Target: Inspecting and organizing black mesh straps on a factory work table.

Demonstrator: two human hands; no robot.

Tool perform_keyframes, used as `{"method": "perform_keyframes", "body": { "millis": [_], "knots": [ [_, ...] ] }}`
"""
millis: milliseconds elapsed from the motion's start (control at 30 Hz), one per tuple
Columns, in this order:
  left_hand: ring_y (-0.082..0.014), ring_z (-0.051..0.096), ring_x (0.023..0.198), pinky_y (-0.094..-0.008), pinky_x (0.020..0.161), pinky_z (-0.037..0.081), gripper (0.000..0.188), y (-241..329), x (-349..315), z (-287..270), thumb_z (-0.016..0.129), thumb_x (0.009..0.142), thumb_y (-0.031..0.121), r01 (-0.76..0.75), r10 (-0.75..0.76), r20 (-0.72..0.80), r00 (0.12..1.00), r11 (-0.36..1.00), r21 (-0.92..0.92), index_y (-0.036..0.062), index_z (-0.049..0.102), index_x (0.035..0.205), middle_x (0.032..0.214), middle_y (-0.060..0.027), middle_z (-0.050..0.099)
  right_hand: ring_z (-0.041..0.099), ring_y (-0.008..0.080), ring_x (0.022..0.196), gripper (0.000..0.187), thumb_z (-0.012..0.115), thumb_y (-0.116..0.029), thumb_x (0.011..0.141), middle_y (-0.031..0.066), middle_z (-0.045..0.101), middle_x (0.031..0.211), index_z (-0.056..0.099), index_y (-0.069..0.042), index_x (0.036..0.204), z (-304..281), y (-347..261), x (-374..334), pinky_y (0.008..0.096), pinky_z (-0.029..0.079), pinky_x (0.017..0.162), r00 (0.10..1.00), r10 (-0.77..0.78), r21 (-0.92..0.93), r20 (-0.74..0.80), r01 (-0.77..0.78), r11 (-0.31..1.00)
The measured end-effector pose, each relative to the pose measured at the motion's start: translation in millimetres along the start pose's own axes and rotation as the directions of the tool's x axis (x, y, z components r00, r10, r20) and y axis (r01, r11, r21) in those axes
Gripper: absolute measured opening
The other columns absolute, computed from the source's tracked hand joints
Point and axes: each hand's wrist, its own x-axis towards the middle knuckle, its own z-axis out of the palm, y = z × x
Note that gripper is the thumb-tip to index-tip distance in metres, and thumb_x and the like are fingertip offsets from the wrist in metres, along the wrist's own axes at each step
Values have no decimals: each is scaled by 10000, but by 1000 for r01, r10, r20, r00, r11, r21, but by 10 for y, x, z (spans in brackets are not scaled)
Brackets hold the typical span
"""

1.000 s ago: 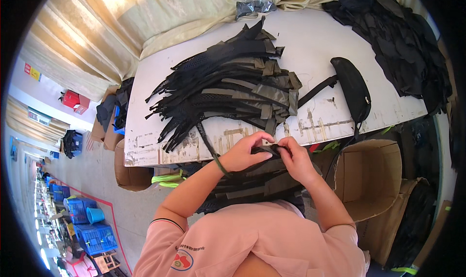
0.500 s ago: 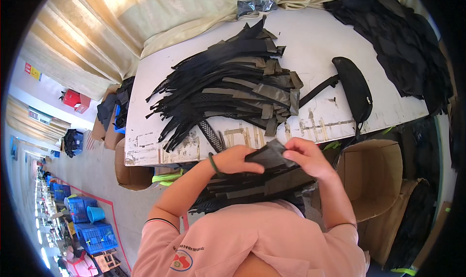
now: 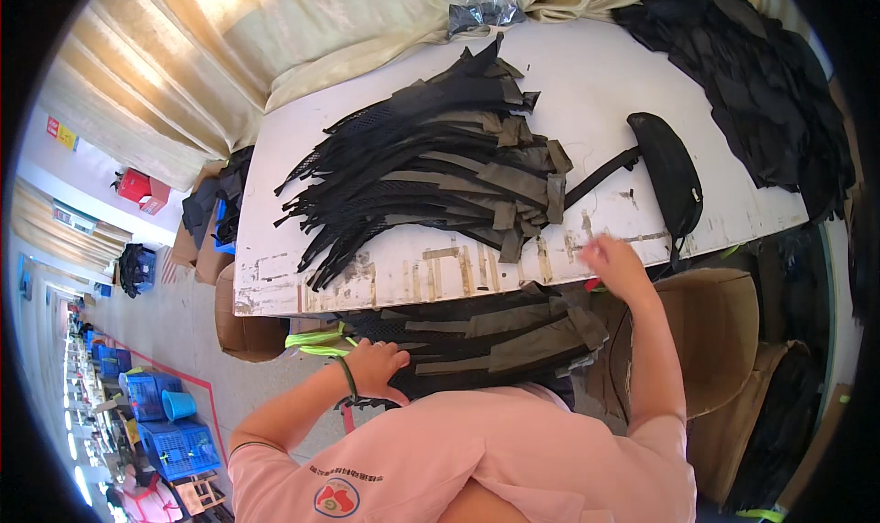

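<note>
Across my lap lies a stack of black and dark grey fabric strips (image 3: 495,340), partly mesh. My left hand (image 3: 378,369) rests on the left end of this stack, thumb apart from the fingers and nothing gripped. Over the table's front edge hovers my right hand (image 3: 616,264), its fingers smeared by motion; no fabric piece shows in it. Beyond the hands, a fanned pile of similar strips (image 3: 440,156) lies on the white table (image 3: 587,65). Right of that pile is a black curved zippered pouch (image 3: 667,173) with a strap.
Dark fabric pieces (image 3: 742,92) heap at the table's far right. An open cardboard box (image 3: 710,330) stands below the table by my right arm, and another box (image 3: 246,317) at the left. Neon-yellow strips (image 3: 316,341) hang near my left hand. Blue crates (image 3: 179,445) stand on the floor.
Both hands have let go of the grey fabric piece between them. My left hand has moved down and left onto the lap stack; my right hand has moved right and up to the table edge.
</note>
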Motion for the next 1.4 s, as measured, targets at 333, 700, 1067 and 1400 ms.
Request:
{"method": "perform_keyframes", "body": {
  "millis": [333, 700, 1067, 1400],
  "knots": [
    [-381, 555, 1000, -439, 847, 456, 409, 57, 607, -824, 699, 786, 291, -212, -55, -688, 724, 931, -297, 79, 563, 1107, 1069, -178, 579, 576, 326, 720, 210, 676, -196, 821, 146, 581, 747, 555, -26, 841, 347, -670, 374, 392, 455, 636, 913, -304, 166, -272, 356, 919],
    [-337, 634, 740, -425, 660, 493, 138, 590, 1460, -1169, 621, 810, 166, -400, 133, -709, 692, 889, -223, 57, 620, 895, 769, -158, 649, 582, 323, 704, 242, 722, -176, 794, 135, 617, 841, 557, -51, 920, 335, -591, -526, 374, 469, 624, 946, -276, 150, -172, 302, 941],
    [-295, 605, 678, -364, 625, 477, 257, 601, 1548, -873, 707, 796, 218, -441, -109, -682, 724, 686, -578, 9, 560, 824, 755, -156, 627, 620, 348, 660, 389, 680, -169, 807, 132, 633, 752, 473, -87, 1125, 731, -623, -528, 443, 490, 599, 870, -379, -195, -315, 332, 923],
    [-188, 524, 637, -307, 590, 431, 210, 674, 1410, -866, 729, 786, 94, -552, -35, -758, 652, 663, -506, 32, 528, 785, 714, -78, 548, 625, 307, 641, 97, 629, -153, 836, 108, 625, 682, 634, -63, 800, 462, -719, -274, 397, 487, 571, 752, -523, -150, -402, 509, 848]
  ]
}}
